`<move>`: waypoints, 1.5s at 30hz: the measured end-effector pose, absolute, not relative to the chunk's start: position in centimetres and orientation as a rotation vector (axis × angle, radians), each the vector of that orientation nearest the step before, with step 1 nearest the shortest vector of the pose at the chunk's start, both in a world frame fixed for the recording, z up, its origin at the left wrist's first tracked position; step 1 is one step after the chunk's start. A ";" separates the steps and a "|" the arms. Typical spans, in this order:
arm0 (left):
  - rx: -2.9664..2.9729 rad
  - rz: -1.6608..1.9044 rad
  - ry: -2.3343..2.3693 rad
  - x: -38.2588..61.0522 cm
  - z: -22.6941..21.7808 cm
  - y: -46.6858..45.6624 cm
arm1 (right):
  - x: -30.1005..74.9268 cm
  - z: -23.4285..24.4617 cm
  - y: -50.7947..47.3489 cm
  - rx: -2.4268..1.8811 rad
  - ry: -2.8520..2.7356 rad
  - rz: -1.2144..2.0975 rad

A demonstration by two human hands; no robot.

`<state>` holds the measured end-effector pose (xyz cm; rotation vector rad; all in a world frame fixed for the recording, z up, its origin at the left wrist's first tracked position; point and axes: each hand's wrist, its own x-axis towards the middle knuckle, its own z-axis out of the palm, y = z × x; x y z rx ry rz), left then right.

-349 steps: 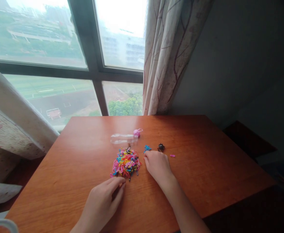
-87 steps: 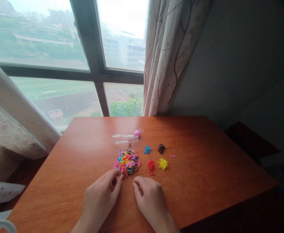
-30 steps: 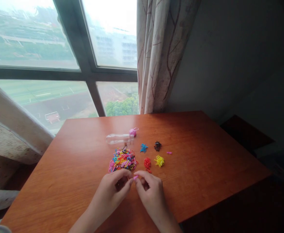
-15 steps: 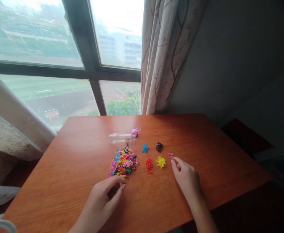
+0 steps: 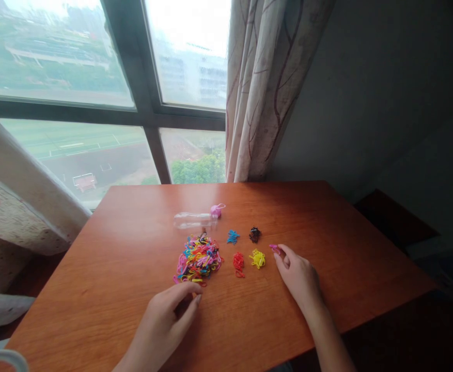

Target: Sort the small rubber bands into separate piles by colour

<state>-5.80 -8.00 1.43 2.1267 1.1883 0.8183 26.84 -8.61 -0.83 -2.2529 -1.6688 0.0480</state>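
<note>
My left hand (image 5: pixel 169 315) rests at the near edge of a mixed pile of small coloured rubber bands (image 5: pixel 199 260). Its thumb and index tips are drawn together, and whatever may be between them is too small to see. Over on the right, my right hand (image 5: pixel 298 275) pinches a pink rubber band (image 5: pixel 274 247) low at the table top. Sorted by colour between the hands lie small heaps: blue bands (image 5: pixel 233 236), black bands (image 5: pixel 254 234), red bands (image 5: pixel 238 262) and yellow bands (image 5: pixel 258 259).
Behind the mixed pile a clear plastic bottle (image 5: pixel 195 220) lies on its side, a pink cap (image 5: pixel 216 211) by its mouth. The wooden table (image 5: pixel 106 248) reaches to a window with curtains (image 5: pixel 245 93). A white curved object (image 5: pixel 5 356) shows at bottom left.
My right fingers have shifted slightly around the pink band, which now lies closer against their tips. My left hand and the heaps look unchanged; the view has moved slightly.
</note>
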 end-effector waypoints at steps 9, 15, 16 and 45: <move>2.107 0.786 1.209 -5.5 1.9 -7.9 | 27.6 -0.4 -6.9 -2.111 -1.760 0.170; 2.075 0.779 1.211 -5.6 1.7 -8.0 | 27.2 -0.4 -7.5 -2.139 -1.747 0.090; 2.071 0.783 1.211 -5.6 1.7 -8.0 | 27.2 -0.4 -7.6 -2.139 -1.748 0.088; 2.501 0.710 1.529 -6.1 1.1 -7.2 | 12.3 0.2 -11.4 -1.629 -1.919 0.347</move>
